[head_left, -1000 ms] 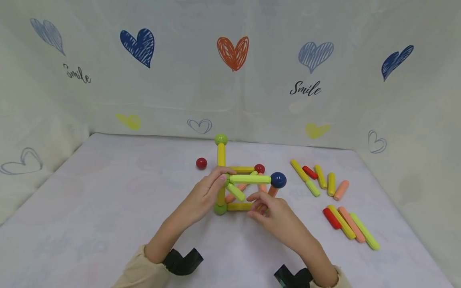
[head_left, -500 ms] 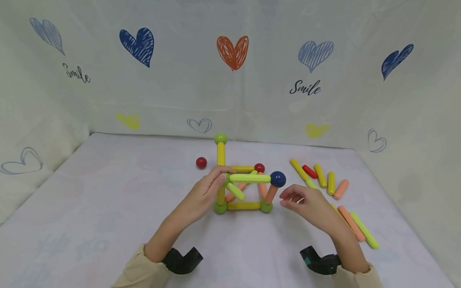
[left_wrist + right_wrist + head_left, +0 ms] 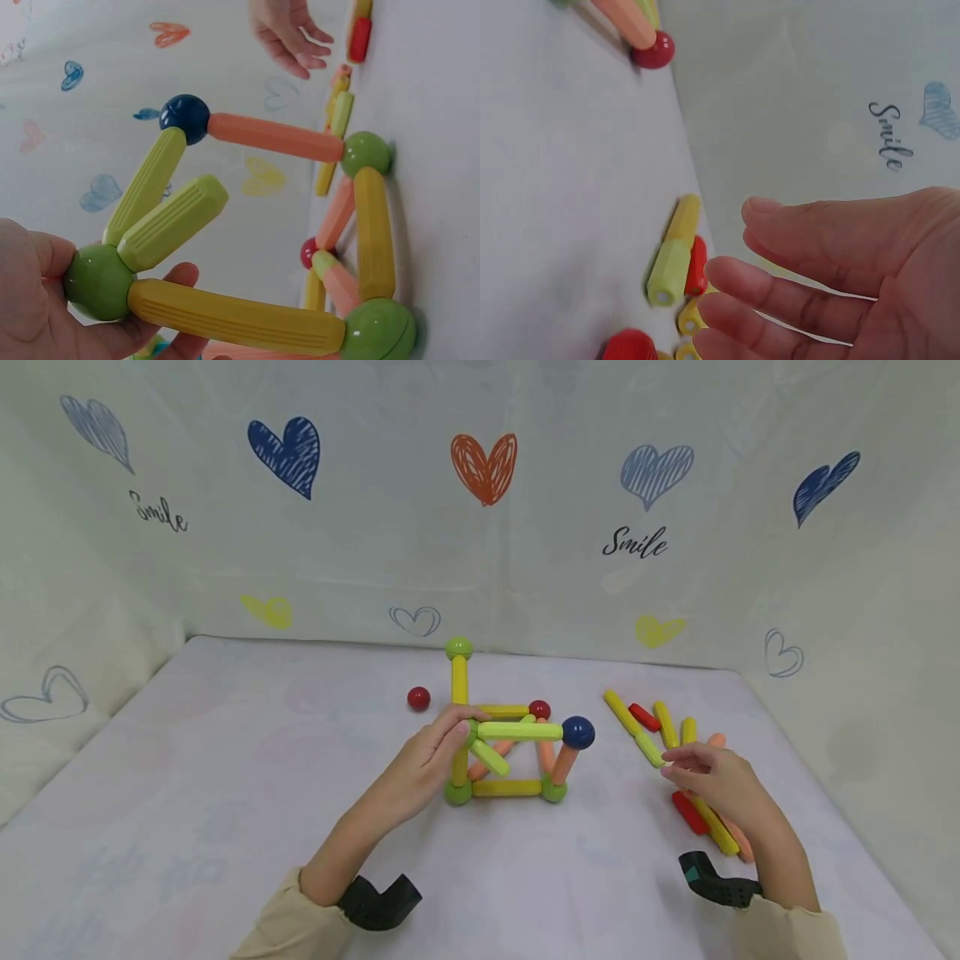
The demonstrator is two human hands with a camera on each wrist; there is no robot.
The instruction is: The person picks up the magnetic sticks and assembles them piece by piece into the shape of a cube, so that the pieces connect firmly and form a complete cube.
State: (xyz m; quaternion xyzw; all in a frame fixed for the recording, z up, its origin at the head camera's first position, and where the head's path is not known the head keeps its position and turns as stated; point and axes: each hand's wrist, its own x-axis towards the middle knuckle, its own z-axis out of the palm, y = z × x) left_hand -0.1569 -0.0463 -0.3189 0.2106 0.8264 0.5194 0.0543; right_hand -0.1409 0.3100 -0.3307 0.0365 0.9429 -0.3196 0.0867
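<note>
A frame of coloured rods and balls stands mid-table. My left hand (image 3: 427,764) grips the green ball (image 3: 101,281) at its upper left corner, where a light green rod (image 3: 521,732) runs right to a blue ball (image 3: 578,732). Another short light green rod (image 3: 174,223) juts from the held ball with a free end. An orange rod (image 3: 274,137) joins the blue ball to a lower green ball (image 3: 553,789). Above the loose rods on the right hovers my right hand (image 3: 720,781), fingers loosely bent and holding nothing, close to a light green rod (image 3: 669,274).
Loose rods lie at the right: yellow ones (image 3: 665,723), a small red one (image 3: 643,717), and a front group with a red rod (image 3: 689,812), partly covered by the right hand. A loose red ball (image 3: 418,698) sits behind the left hand. A heart-printed cloth (image 3: 555,568) hangs behind.
My right hand has left the lower right corner of the frame and moved right, over the loose rods. My left hand keeps its hold on the green ball.
</note>
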